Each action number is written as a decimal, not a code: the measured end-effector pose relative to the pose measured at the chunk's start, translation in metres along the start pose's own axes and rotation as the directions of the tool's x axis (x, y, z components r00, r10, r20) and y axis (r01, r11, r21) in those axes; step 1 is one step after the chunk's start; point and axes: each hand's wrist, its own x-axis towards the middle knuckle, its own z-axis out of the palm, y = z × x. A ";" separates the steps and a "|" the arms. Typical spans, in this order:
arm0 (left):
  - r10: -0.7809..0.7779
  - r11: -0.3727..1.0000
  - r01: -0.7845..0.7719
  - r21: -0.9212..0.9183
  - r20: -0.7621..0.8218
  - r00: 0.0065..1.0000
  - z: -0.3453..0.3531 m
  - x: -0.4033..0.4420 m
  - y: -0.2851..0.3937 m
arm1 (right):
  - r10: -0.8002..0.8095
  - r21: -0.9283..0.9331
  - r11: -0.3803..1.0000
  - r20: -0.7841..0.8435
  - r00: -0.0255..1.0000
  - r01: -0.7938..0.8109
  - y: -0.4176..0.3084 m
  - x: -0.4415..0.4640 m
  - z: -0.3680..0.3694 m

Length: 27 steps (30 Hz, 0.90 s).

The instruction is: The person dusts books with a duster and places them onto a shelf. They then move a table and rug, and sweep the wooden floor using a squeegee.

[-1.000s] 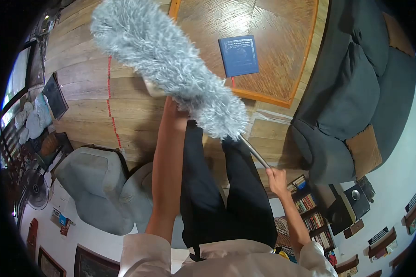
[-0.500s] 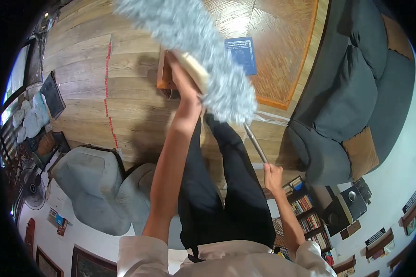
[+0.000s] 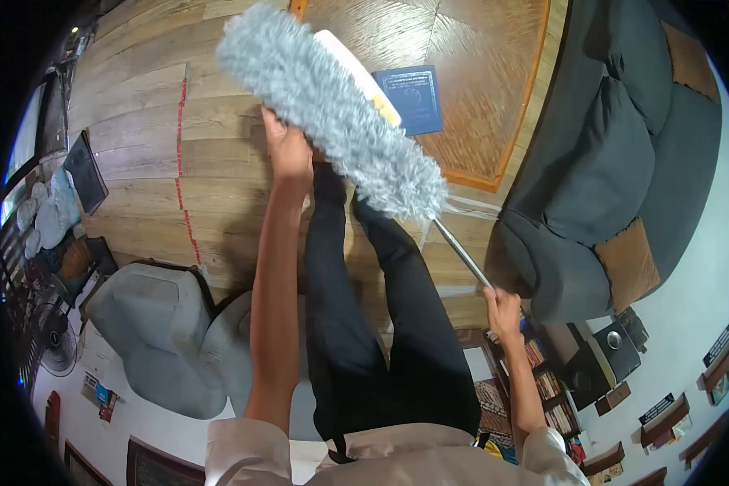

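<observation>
My right hand (image 3: pixel 504 314) is wrapped round the metal handle (image 3: pixel 463 254) of a long, fluffy grey duster (image 3: pixel 332 117). The duster head slants from upper left to lower right, over the near part of a wooden table. On the left, my left hand (image 3: pixel 289 150) is curled beneath the duster, its fingertips partly hidden. A flat white and yellow object (image 3: pixel 363 74), perhaps a book, sticks out past the duster's far side; its middle is covered, and my left hand appears to grip its near side. A dark blue book (image 3: pixel 413 99) lies on the tabletop beside it.
The wooden table (image 3: pixel 494 89) has an orange-brown rim. A dark grey sofa (image 3: pixel 559 267) with cushions stands on the right, grey armchairs (image 3: pixel 158 324) at lower left. A bookshelf (image 3: pixel 549 385) and a speaker (image 3: pixel 616 344) are at lower right. Red tape (image 3: pixel 180 138) marks the plank floor.
My left hand has turned and moved left, and the pale object now shows its broad face instead of its edge. The duster head has shifted slightly; my right hand has moved right.
</observation>
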 end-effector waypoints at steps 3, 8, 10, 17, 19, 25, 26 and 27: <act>0.003 1.000 -0.003 0.010 0.076 0.997 -0.005 -0.008 0.002 | 0.045 0.027 0.999 -0.017 0.999 -0.044 -0.007 0.009 -0.003; 0.160 0.793 -0.287 0.538 0.271 0.949 0.003 -0.030 0.018 | 0.042 0.194 0.981 -0.091 0.995 -0.024 -0.024 0.032 -0.015; 0.285 0.523 -0.380 0.763 0.264 0.921 0.012 -0.037 0.030 | -0.017 0.179 0.984 -0.037 0.999 0.024 -0.017 0.035 -0.024; 0.361 0.457 -0.460 0.761 0.314 0.878 -0.003 -0.034 0.028 | 0.110 0.277 0.954 0.015 0.994 -0.110 0.001 0.049 -0.029; 0.335 0.471 -0.440 0.765 0.306 0.891 0.003 -0.033 0.034 | 0.029 0.247 0.968 0.046 0.999 -0.039 0.006 0.045 -0.030; 0.197 0.623 -0.272 0.733 0.190 0.962 0.011 -0.031 0.035 | 0.014 0.132 0.991 -0.074 0.997 -0.004 0.004 0.079 -0.034; 0.250 0.664 -0.347 0.662 0.241 0.938 0.008 -0.026 0.032 | 0.041 0.132 0.991 -0.113 0.993 -0.026 0.001 0.087 -0.035; 0.303 0.698 -0.416 0.584 0.285 0.909 0.003 -0.019 0.027 | 0.069 0.132 0.990 -0.149 0.986 -0.049 -0.001 0.094 -0.036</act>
